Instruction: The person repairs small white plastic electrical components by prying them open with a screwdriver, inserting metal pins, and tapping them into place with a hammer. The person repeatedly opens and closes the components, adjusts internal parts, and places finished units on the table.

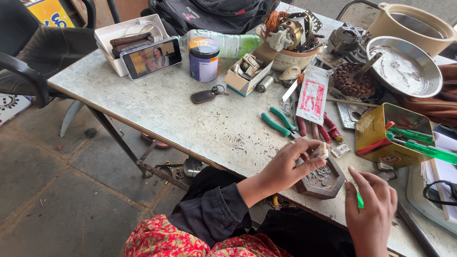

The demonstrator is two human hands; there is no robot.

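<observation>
Broadly: worn grey stone-topped bench (190,114) spanning the view, cluttered along far and right edges. Round dented metal pan (404,71) at far right, beside a cream plastic tub (419,24). Yellow rectangular tin (388,135) near right edge, green-handled screwdrivers (419,145) resting across its open top. Smartphone with lit screen (151,58) propped against a white box at far left; blue-and-white cylindrical can (203,59) just beside. Green-handled pliers (278,123) flat on bench, red-handled tools alongside. Dark key fob with ring (207,94) lying alone, mid-bench.

Hexagonal dark tray holding grey debris (321,180) at near edge of bench, between both hands. Left hand (285,166) over tray's left rim, fingertips pinching a small white plastic part (321,151) above it. Right hand (371,209) just right of tray, curled around a thin green tool (360,200), mostly hidden in the grip.
</observation>
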